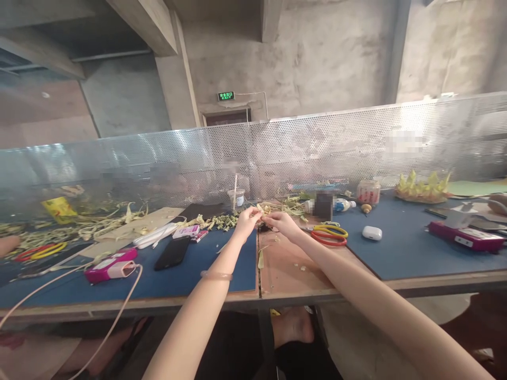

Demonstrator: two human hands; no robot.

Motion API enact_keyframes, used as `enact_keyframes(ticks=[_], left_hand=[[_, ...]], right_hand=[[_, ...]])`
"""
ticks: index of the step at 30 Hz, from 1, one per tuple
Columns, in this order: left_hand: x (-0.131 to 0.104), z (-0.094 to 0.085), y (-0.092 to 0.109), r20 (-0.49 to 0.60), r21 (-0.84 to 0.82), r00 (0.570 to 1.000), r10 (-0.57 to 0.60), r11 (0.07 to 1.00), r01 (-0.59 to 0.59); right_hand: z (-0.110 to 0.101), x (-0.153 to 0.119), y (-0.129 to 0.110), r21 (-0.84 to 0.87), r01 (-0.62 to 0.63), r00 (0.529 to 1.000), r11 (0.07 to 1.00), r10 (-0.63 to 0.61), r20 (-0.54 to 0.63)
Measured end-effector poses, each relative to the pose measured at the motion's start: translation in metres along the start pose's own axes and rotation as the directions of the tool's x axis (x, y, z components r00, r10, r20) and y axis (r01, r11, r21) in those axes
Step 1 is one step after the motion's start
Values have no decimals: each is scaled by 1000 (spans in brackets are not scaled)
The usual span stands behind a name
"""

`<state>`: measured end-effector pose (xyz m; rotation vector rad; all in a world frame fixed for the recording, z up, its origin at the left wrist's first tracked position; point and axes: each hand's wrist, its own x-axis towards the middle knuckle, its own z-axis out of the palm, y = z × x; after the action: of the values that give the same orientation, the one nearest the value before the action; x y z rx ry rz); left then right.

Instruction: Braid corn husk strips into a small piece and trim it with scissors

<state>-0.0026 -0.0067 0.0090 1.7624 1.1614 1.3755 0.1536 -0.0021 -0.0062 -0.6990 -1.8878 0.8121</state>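
At the middle of the bench, my left hand (248,221) and my right hand (280,222) nearly meet. The fingers of both are pinched around a small pale yellowish piece (260,209), whose details are too small to tell. A heap of small green pieces (226,222) lies just left of my left hand. Pale green leafy scraps (295,205) are spread behind and to the right of my right hand. Scissors with yellow and red handles (329,235) rest to the right, beside my right forearm.
A black phone (172,253) and a magenta power strip (111,265) lie left. Behind stands a plastic cup (236,199) with a straw. A white earphone case (372,233), a jar (368,192) and another magenta strip (465,236) are right. A person's hand (8,245) shows far left.
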Motion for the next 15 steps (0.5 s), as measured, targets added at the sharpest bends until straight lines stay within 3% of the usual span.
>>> enact_keyframes(ticks=[8,15], left_hand=[[-2,-2,2,77,-142,993,-93,984,103],[-5,0,4,163,-258,982,-99,956,139]], right_hand=[[-9,13,7,-64,112,994,992,-111,15],[-9,15,15,-345,175,978,922,-204,-49]])
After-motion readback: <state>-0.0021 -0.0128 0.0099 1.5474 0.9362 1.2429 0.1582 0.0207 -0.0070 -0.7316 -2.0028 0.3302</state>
